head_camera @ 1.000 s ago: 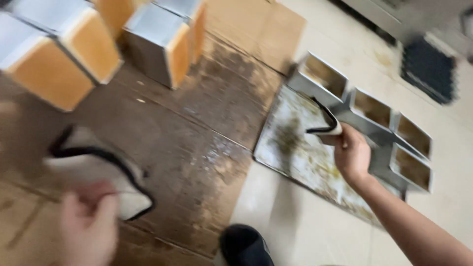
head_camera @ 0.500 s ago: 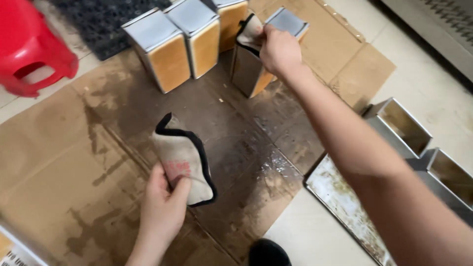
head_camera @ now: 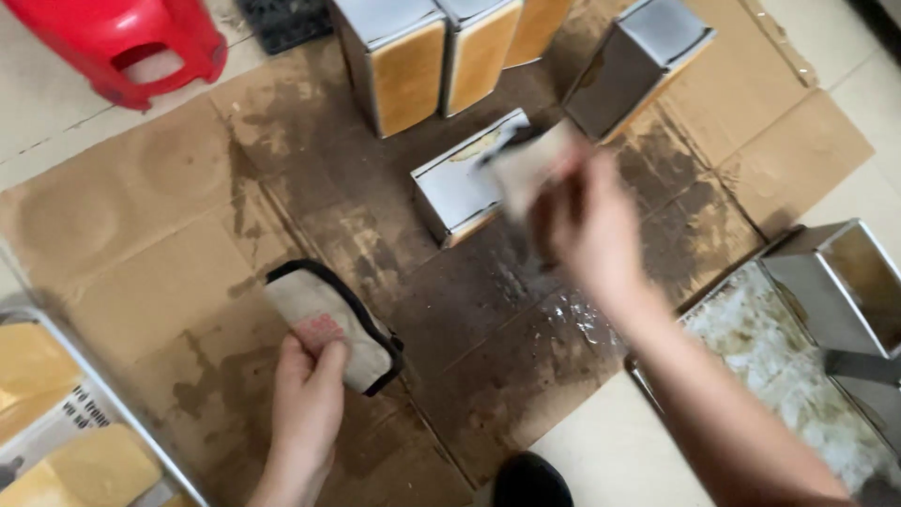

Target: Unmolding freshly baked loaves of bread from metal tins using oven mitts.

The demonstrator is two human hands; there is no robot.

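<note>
One head-worn view only, aimed steeply down at the stained brown cardboard sheet (head_camera: 188, 235) laid on the floor. Seen from close range, both forearms entering from the bottom edge; no second view is given.

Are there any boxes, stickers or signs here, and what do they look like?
Flattened cardboard: spread over the floor, brown, stained dark in the middle.
Pot-holder cloth in the left hand: beige with black edging and a small red printed patch.
Tray edge, bottom left: pale strip with dark print, too blurred to describe.
No signs or screens.
</note>
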